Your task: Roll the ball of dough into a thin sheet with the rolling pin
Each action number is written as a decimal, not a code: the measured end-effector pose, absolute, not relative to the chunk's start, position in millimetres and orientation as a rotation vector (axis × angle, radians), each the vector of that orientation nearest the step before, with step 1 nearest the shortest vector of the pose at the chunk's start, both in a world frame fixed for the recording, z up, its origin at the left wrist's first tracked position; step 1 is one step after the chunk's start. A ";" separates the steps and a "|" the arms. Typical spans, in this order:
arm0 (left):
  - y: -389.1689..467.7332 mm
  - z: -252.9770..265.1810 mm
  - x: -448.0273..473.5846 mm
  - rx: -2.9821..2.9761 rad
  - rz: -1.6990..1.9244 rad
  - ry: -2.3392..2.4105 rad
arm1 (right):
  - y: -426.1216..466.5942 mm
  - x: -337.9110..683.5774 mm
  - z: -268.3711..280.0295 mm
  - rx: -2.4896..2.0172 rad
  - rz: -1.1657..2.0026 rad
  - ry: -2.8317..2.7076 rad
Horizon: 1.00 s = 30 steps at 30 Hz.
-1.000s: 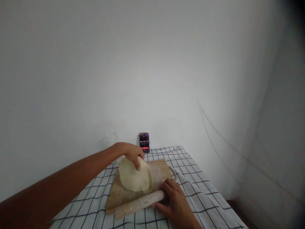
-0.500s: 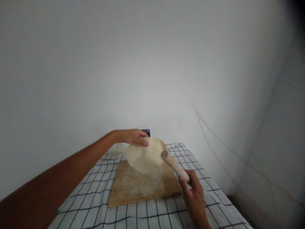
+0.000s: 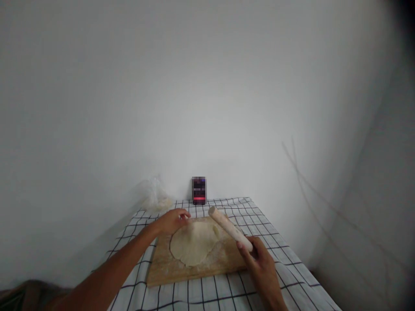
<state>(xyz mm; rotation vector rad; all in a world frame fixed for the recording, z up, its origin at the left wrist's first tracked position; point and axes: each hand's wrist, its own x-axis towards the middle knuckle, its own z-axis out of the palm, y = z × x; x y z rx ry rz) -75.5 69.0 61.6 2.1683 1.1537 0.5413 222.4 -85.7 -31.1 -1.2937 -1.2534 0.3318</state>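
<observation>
A flat round sheet of dough [image 3: 194,242] lies on the floured wooden board [image 3: 165,273]. At its far left edge is my left hand [image 3: 173,221], fingers loosely curled with a gap between thumb and fingers; the thumb is slightly blurred near the dough. My right hand [image 3: 259,261] grips the near end of a pale wooden rolling pin [image 3: 230,229]. The pin is held tilted over the board's right side, its far end pointing up and left.
A phone-like dark object [image 3: 199,191] stands upright against the wall at the back. Left of it sits a clear plastic bag [image 3: 155,196] with something pale inside. A white checked cloth [image 3: 259,224] covers the table, which meets the wall.
The dough sheet was held up above the board by my left hand; now it lies flat on the board. My left hand has come down and nearer. The rolling pin has shifted slightly left.
</observation>
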 end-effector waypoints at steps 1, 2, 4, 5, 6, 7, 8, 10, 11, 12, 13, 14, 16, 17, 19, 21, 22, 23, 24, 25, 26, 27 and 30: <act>66.7 67.8 -76.4 2.172 0.611 1.149 | -84.1 221.3 -30.5 -1.320 0.334 -1.292; 62.6 74.5 -77.0 2.170 0.680 1.139 | -82.7 219.8 -28.3 -1.352 0.329 -1.346; 48.8 86.7 -77.7 2.155 0.805 1.116 | -80.1 214.7 -17.5 -1.421 0.288 -1.499; 39.4 90.8 -77.8 2.143 0.860 1.108 | -78.7 210.9 -9.2 -1.449 0.256 -1.594; 29.1 92.8 -77.6 2.130 0.908 1.104 | -76.9 206.5 0.2 -1.469 0.220 -1.694; 18.3 92.2 -77.3 2.121 0.944 1.100 | -74.6 201.4 10.1 -1.480 0.180 -1.786; 7.8 88.7 -76.8 2.118 0.976 1.102 | -71.7 195.9 19.2 -1.479 0.150 -1.872; -9.5 73.4 -76.0 2.160 1.020 1.149 | -64.7 185.5 31.8 -1.486 0.098 -2.007; -15.1 62.5 -75.7 2.212 1.020 1.193 | -61.2 181.2 33.9 -1.498 0.070 -2.058; -18.4 50.5 -75.7 2.281 1.002 1.254 | -57.9 177.8 32.9 -1.518 0.034 -2.098; -19.1 38.3 -75.9 2.351 0.974 1.320 | -55.2 175.3 29.3 -1.544 -0.003 -2.128; -17.6 26.7 -76.0 2.409 0.941 1.386 | -53.0 173.8 23.5 -1.574 -0.037 -2.146; -9.3 8.5 -76.1 2.465 0.909 1.477 | -49.6 173.2 9.5 -1.633 -0.089 -2.134; -3.5 2.4 -75.7 2.478 0.908 1.505 | -47.8 173.5 3.2 -1.657 -0.105 -2.115; 8.8 -4.4 -74.1 2.533 0.898 1.561 | -42.6 174.5 -4.9 -1.713 -0.122 -2.081; 20.2 -6.8 -71.7 2.612 0.864 1.627 | -34.8 174.9 -5.6 -1.779 -0.123 -2.079; 24.9 -7.5 -70.4 2.643 0.846 1.650 | -30.3 174.8 -3.9 -1.808 -0.109 -2.093; 28.6 -8.3 -69.3 2.661 0.834 1.662 | -26.1 174.7 -1.6 -1.827 -0.088 -2.110; 31.2 -9.2 -68.4 2.664 0.835 1.660 | -22.6 174.6 0.8 -1.837 -0.069 -2.127; 32.5 -10.5 -68.0 2.665 0.840 1.653 | -20.1 174.5 2.7 -1.839 -0.055 -2.143; 32.4 -11.9 -67.9 2.672 0.845 1.646 | -19.1 174.5 3.7 -1.839 -0.050 -2.155; 31.0 -13.6 -68.2 2.679 0.851 1.638 | -19.6 174.6 3.6 -1.841 -0.055 -2.163; 20.7 -20.4 -70.9 2.730 0.905 1.589 | -29.2 175.8 -3.0 -1.834 -0.121 -2.175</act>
